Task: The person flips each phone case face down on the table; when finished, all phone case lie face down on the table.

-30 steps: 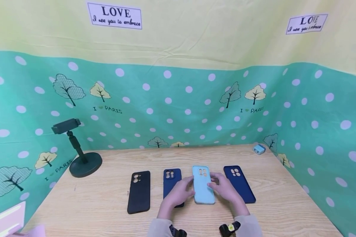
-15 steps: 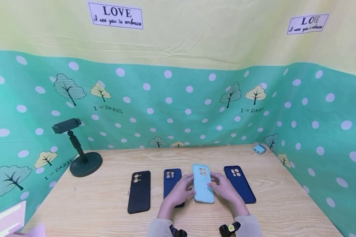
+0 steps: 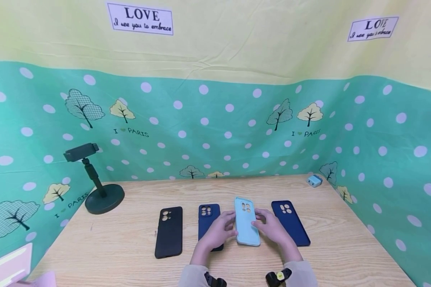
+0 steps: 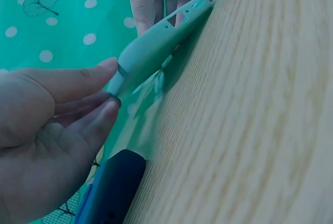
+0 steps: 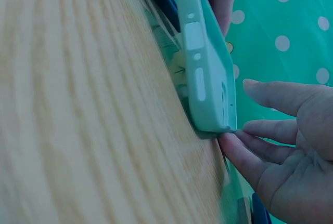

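Observation:
A light blue phone case (image 3: 247,229) with camera cutouts is held tilted, its left edge raised off the wooden table. My left hand (image 3: 220,230) pinches that left edge between thumb and fingertips, as the left wrist view shows. At the opposite edge, fingertips of my right hand (image 5: 291,141) touch the low side of the case, while the thumb stands apart from it. Beneath my left forearm and hand lies a dark blue phone case (image 3: 207,223), partly covered. Another dark blue phone case (image 3: 292,224) lies just beyond my right hand.
A black phone case (image 3: 169,235) lies to the left in the row. A black phone stand (image 3: 104,198) with a round base is at the back left, and a small blue charger plug (image 3: 314,181) at the back right. Something pink (image 3: 10,265) shows at the left edge.
The light blue phone case has risen and tilted a little, with its top edge shifting slightly away and to the right. Both hands stay almost in place.

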